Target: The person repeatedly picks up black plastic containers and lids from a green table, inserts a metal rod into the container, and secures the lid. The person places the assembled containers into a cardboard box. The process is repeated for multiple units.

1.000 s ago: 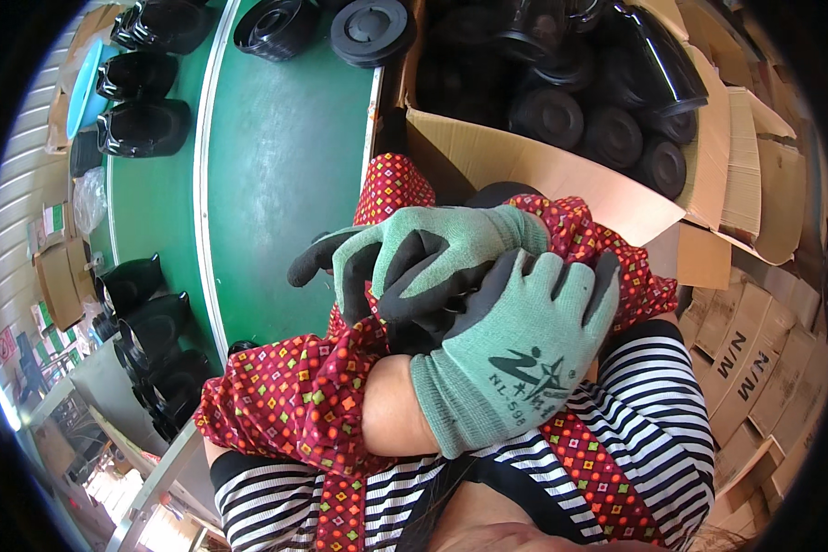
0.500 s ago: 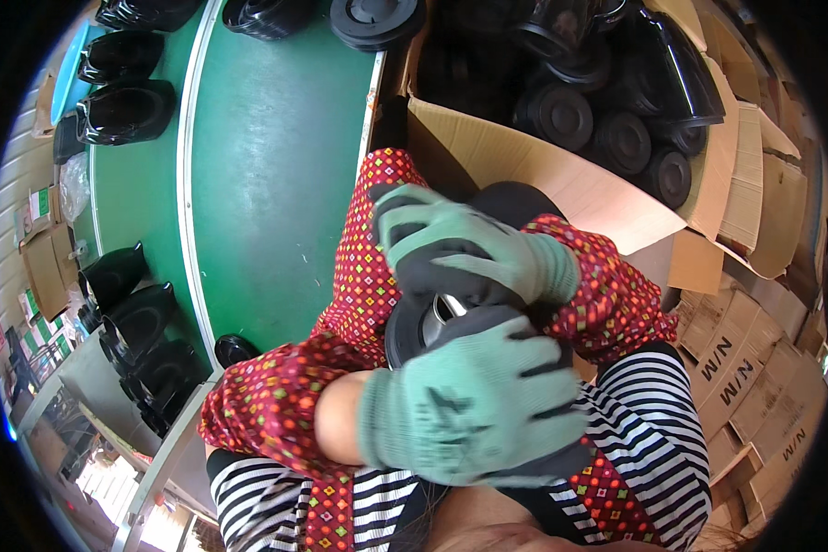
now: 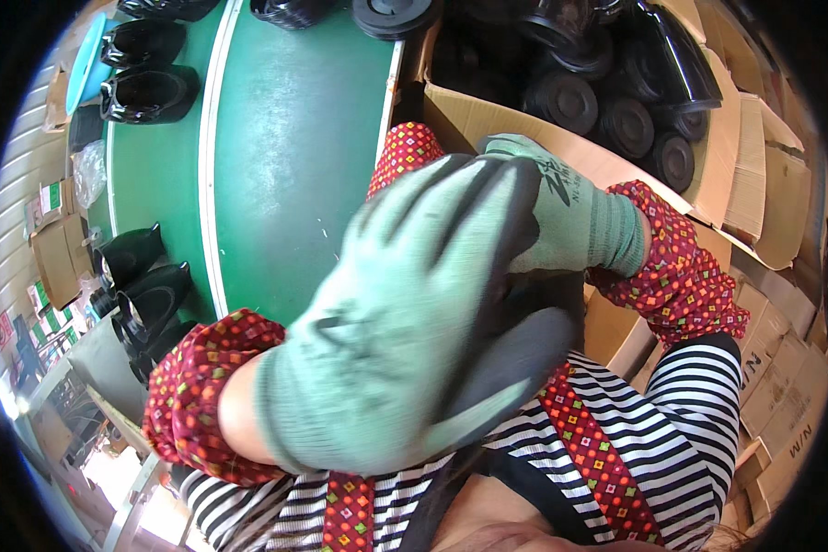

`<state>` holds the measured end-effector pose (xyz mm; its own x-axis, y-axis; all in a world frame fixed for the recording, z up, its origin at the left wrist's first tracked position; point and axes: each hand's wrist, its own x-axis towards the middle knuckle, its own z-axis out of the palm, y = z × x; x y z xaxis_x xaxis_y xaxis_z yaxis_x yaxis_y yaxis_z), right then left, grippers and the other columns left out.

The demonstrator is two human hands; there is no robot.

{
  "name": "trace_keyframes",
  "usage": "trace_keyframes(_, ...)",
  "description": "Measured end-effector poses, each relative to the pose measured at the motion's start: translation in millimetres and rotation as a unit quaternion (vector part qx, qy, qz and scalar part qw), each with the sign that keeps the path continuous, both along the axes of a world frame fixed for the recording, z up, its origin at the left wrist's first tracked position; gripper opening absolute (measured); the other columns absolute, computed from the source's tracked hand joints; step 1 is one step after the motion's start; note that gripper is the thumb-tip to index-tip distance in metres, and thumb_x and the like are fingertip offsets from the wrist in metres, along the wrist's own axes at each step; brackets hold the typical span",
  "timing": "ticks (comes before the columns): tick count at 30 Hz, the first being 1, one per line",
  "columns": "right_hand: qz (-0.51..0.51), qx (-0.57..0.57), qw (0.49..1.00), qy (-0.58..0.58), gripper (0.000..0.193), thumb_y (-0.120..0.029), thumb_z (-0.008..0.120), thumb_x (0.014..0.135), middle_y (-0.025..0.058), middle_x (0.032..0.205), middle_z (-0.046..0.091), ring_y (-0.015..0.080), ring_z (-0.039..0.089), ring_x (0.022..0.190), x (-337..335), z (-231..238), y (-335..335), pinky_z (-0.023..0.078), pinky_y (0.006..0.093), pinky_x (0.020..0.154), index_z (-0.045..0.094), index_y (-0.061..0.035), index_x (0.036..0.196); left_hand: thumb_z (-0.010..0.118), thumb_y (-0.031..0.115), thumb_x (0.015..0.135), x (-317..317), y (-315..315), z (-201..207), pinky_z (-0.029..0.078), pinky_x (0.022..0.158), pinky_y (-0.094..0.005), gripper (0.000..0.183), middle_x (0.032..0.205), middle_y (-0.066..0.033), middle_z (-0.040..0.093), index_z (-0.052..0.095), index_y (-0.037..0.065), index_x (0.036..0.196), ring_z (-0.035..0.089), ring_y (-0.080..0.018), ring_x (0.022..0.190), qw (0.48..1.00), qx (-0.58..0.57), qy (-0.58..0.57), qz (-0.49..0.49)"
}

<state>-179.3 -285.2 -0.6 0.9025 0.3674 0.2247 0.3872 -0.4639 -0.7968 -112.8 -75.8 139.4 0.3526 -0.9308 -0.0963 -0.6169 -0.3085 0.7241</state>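
My two hands, in mint-green gloves with dark grey coated fingers, are together in front of my chest. My left hand [image 3: 386, 313] is nearer and blurred, its fingers reaching over toward my right hand and its thumb lower down, apart from them. My right hand [image 3: 566, 207] is bent inward behind it, most of its fingers hidden. A dark shape [image 3: 538, 299] shows below the right palm, between the hands; I cannot tell whether it is a held part. Whatever the hands grip is covered by the left glove.
A green work surface [image 3: 285, 175] with pale metal strips lies left, bearing glossy black housings [image 3: 152, 92] and black round parts [image 3: 391, 14]. An open cardboard box [image 3: 497, 120] at upper right holds black round parts [image 3: 566, 106]. Flattened cartons [image 3: 782, 396] lie right.
My left hand has risen closer to the camera and covers more. My right hand has shifted right and turned. The black round part with a shiny metal ring, seen between the hands before, is now hidden.
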Motion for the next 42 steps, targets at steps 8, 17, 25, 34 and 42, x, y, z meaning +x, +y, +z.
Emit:
trace_keyframes(8, -0.116, -0.103, 0.987, 0.043, 0.058, -0.054, 0.087, 0.067, 0.0088, 0.09, 0.065, 0.0314, 0.064, 0.09, -19, 10, 30, 0.046, 0.0456, 0.083, 0.067, -0.0088, 0.098, 0.072, 0.018, 0.094, -1, 9, -34, 0.06, 0.081, -0.046, 0.082, 0.108, -0.0281, 0.07, 0.03, -0.01, 0.158, 0.073, -0.0447, 0.09, 0.982, 0.187, 0.03, -0.009)
trace_keyframes(17, -0.16, -0.208, 0.963, 0.058, 0.068, -0.057, 0.078, 0.081, 0.0101, 0.091, 0.057, 0.0281, 0.059, 0.083, -48, 50, 27, 0.044, 0.0449, 0.075, 0.065, -0.0042, 0.123, 0.08, 0.022, 0.091, 40, 24, -81, 0.061, 0.075, -0.043, 0.066, 0.104, -0.02, 0.074, 0.054, -0.001, 0.146, 0.075, -0.0389, 0.085, 0.983, 0.139, 0.057, -0.104)
trace_keyframes(25, -0.187, -0.267, 0.937, 0.125, 0.054, -0.062, 0.075, 0.083, 0.0055, 0.082, 0.058, 0.0244, 0.063, 0.078, -47, 62, 32, 0.047, 0.0403, 0.072, 0.065, -0.0121, 0.102, 0.079, 0.027, 0.089, 51, 20, -119, 0.061, 0.078, -0.0446, 0.048, 0.104, -0.0176, 0.074, 0.067, 0.005, 0.129, 0.075, -0.038, 0.088, 0.989, 0.039, -0.011, -0.145)
trace_keyframes(34, -0.278, -0.181, 0.936, -0.116, 0.068, -0.021, 0.079, 0.081, 0.0187, 0.146, 0.059, 0.0419, 0.048, 0.141, -82, 44, 24, 0.029, 0.0597, 0.122, 0.061, -0.0081, 0.146, 0.079, 0.003, 0.084, 43, 58, -119, 0.059, 0.09, -0.0405, 0.047, 0.111, -0.0203, 0.075, 0.067, 0.005, 0.13, 0.075, -0.0379, 0.1, 0.994, -0.074, 0.005, 0.086)
trace_keyframes(42, -0.186, 0.002, 0.982, -0.02, 0.078, -0.039, 0.091, 0.075, 0.0182, 0.144, 0.058, 0.0423, 0.053, 0.135, -124, 15, 45, 0.039, 0.0548, 0.118, 0.063, -0.0053, 0.139, 0.07, 0.016, 0.1, 23, 224, -225, 0.055, 0.07, -0.033, 0.024, 0.089, -0.0124, 0.074, 0.072, 0.003, 0.12, 0.07, -0.0181, 0.073, 0.896, 0.009, -0.23, 0.379)
